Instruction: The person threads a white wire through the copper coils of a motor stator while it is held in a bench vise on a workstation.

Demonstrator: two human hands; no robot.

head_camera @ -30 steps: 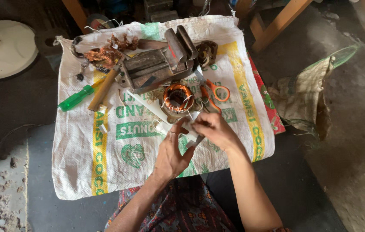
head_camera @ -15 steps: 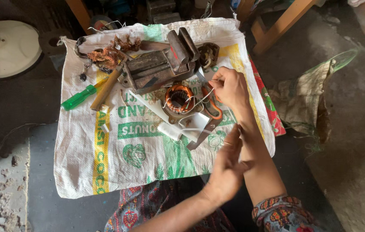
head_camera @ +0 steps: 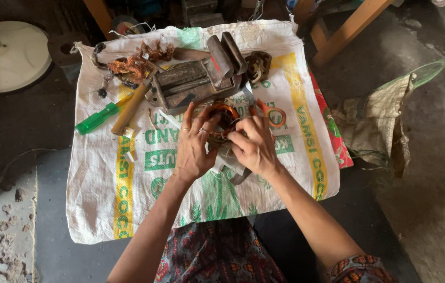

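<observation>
left hand (head_camera: 193,147): sat on the left side of the coil, fingers curled over its rim, so the grip was pinching the coil. Couple of rings on the fingers too.
right hand (head_camera: 254,144): came in from the right, fingertips bent down onto the coil's near edge, also pinching it.
coil (head_camera: 221,118): round copper-wound thing, mostly covered by both hands, lying on the sack just in front of the vise.
vise (head_camera: 201,78): rusty metal one, lying just behind the coil near the sack's far edge.
sack (head_camera: 128,194): white woven one with green and yellow print, spread flat under everything.
scissors (head_camera: 270,112): orange handles, just right of the right hand, touching the sack.
screwdriver (head_camera: 96,118): green handle, off to the left, well apart from the hands.
hammer (head_camera: 130,107): wooden handle, right beside the screwdriver, angled up toward the vise.
wire (head_camera: 136,60): tangled copper clump in the far left corner.
</observation>
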